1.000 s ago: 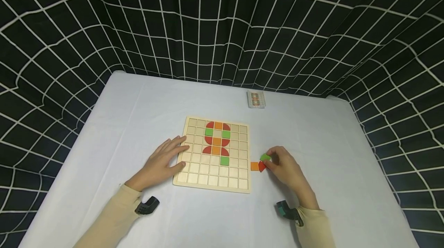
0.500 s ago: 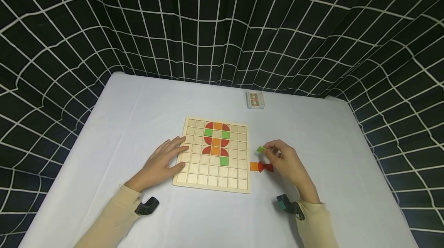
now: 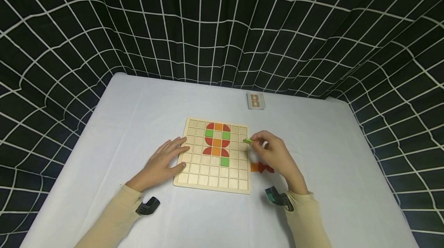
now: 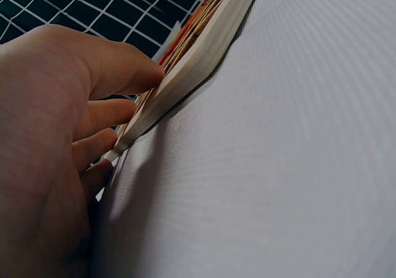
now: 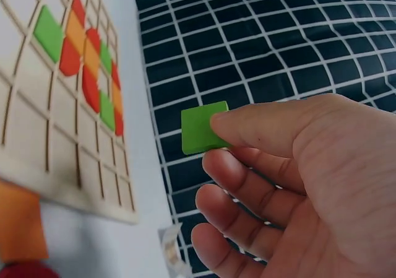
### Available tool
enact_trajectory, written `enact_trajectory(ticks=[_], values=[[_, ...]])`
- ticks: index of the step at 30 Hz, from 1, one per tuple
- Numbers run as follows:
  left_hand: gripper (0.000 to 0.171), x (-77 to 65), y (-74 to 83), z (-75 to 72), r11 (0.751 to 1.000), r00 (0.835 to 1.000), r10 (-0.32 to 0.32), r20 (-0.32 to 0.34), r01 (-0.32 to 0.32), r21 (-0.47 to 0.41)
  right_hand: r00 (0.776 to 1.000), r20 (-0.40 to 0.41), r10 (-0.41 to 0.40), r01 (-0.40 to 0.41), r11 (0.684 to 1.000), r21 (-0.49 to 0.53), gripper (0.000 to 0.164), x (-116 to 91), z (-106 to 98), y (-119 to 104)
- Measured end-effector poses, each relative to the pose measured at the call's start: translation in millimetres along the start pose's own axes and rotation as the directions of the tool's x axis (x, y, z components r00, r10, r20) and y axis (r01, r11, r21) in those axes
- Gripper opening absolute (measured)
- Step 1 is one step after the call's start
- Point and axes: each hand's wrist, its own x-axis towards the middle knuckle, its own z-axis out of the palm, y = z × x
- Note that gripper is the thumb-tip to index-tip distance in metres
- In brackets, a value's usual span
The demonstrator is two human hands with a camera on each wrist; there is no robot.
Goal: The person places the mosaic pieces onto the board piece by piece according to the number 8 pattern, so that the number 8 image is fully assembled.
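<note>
A wooden grid board [image 3: 199, 169] lies on the white table, with red, orange and green pieces set in several of its cells. Fingertips of my left hand [image 3: 161, 165] rest on the board's left edge, the fingers spread and nearly straight; the left wrist view shows the thumb against the rim [image 4: 195, 67]. Between thumb and forefinger, my right hand [image 3: 275, 155] pinches a green square tile [image 5: 201, 128]. It holds the tile above the board's right edge, apart from the cells. One green tile [image 3: 224, 161] sits alone below the red and orange pattern.
Just right of the board lie an orange square tile [image 3: 254, 167] and red pieces [image 3: 266, 168] on the cloth. A small stack of pattern cards [image 3: 256, 101] is at the back. A black curtain with white grid lines [image 3: 215, 28] surrounds the table [image 3: 149, 98].
The right hand has lifted the green tile from beside the red pieces and carried it up and left to the board's right edge. The left hand stays in place.
</note>
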Motion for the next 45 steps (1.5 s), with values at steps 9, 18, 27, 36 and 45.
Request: enact_trajectory(ticks=[9,18,27,36,45], values=[[0.054,-0.9,-0.1,0.2,1.000,1.000,-0.007,-0.008,0.007,-0.002,0.997,0.014,-0.070,0.070,0.997,0.012,0.014,11.5,0.2,-22.6],[0.054,-0.3,-3.9,2.0,1.000,1.000,0.007,-0.015,-0.007,0.008,0.990,0.062,-0.129,0.127,0.991,0.037,0.016,23.8,4.3,-43.2],[0.055,2.3,-4.4,-0.2,1.000,1.000,-0.006,0.003,0.006,0.006,0.978,0.115,-0.174,0.167,0.984,0.065,0.014,39.0,9.4,-62.9],[0.054,3.5,-4.5,-0.7,1.000,1.000,0.001,0.014,-0.001,0.004,0.968,0.174,-0.182,0.164,0.980,0.110,0.010,43.3,18.8,-70.6],[0.055,1.3,-3.4,-0.8,1.000,1.000,-0.008,0.011,0.008,0.015,0.964,0.201,-0.177,0.158,0.982,0.107,0.007,40.1,29.9,-63.3]])
